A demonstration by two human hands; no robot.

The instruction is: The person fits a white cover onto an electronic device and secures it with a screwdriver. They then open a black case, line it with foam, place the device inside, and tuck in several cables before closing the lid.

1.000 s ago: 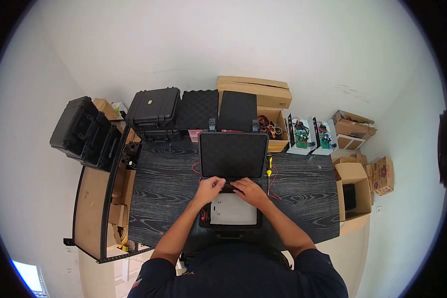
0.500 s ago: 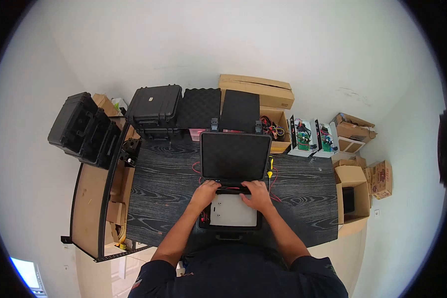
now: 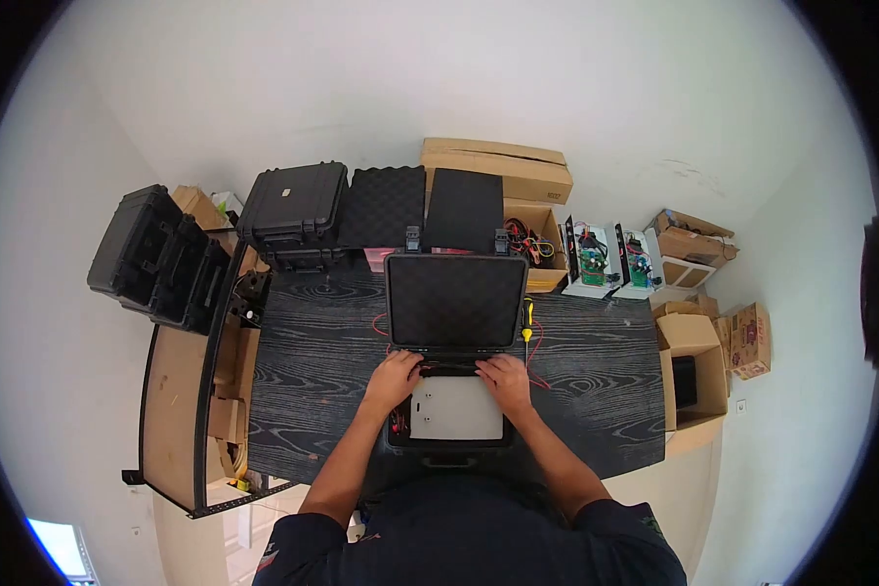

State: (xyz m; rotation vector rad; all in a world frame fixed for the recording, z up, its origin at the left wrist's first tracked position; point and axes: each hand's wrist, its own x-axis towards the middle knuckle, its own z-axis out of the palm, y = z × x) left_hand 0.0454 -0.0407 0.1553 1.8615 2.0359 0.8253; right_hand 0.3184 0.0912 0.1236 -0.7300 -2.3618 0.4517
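An open black hard case [image 3: 449, 461] lies in front of me, its foam-lined lid [image 3: 456, 301] raised away from me. A light grey panel [image 3: 456, 408] with small fittings fills most of its base. Red and black leads [image 3: 397, 423] sit in the gap left of the panel. Along the hinge side runs a black strip [image 3: 449, 369]. My left hand [image 3: 396, 378] has its fingers bent over the strip's left end. Over its right end, my right hand [image 3: 506, 379] is curled likewise. Their fingertips are partly hidden in the dark gap.
A yellow-handled screwdriver [image 3: 527, 327] and red wire [image 3: 539, 356] lie right of the case. Behind stand closed black cases [image 3: 293, 205], foam sheets [image 3: 383, 207], a carton of cables [image 3: 549, 259] and circuit-board units [image 3: 593, 256]. An open carton [image 3: 689, 337] stands at the table's right edge.
My right thumb has drawn back from the grey panel toward the hinge side. Both hands stay at the strip's ends. The whole view has shifted slightly.
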